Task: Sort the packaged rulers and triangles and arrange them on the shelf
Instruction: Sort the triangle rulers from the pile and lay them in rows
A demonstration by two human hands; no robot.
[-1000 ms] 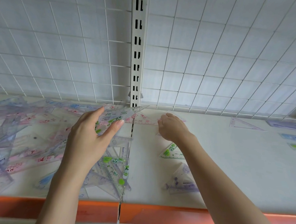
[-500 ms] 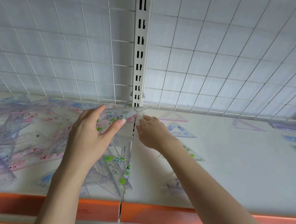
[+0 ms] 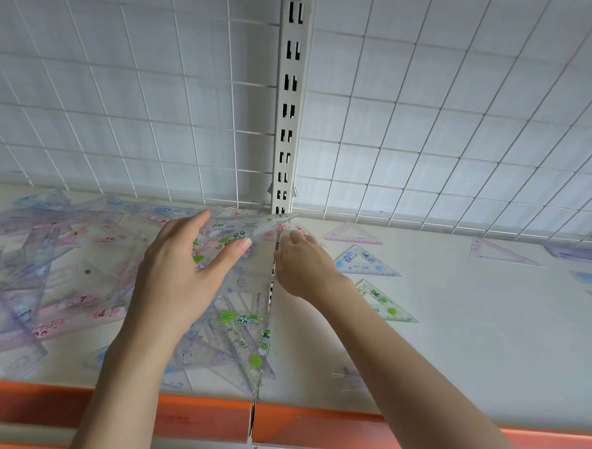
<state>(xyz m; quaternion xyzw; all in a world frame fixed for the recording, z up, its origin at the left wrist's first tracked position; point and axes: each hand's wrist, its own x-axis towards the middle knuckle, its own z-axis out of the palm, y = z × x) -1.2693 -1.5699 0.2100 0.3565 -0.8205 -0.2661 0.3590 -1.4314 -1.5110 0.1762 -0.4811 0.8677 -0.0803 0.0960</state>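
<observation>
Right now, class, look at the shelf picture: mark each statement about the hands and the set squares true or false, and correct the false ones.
1. The left hand holds a clear packaged triangle lifted above the pile. True.
2. The jumbled pile lies on the right half of the shelf. False: it lies on the left half; the right half has separate pieces laid out.
3. A blue triangle lies flat on the shelf, right of the right hand. True.
4. The shelf's front edge is blue. False: it is orange.
5. A solid wooden board backs the shelf. False: a white wire grid does.
</observation>
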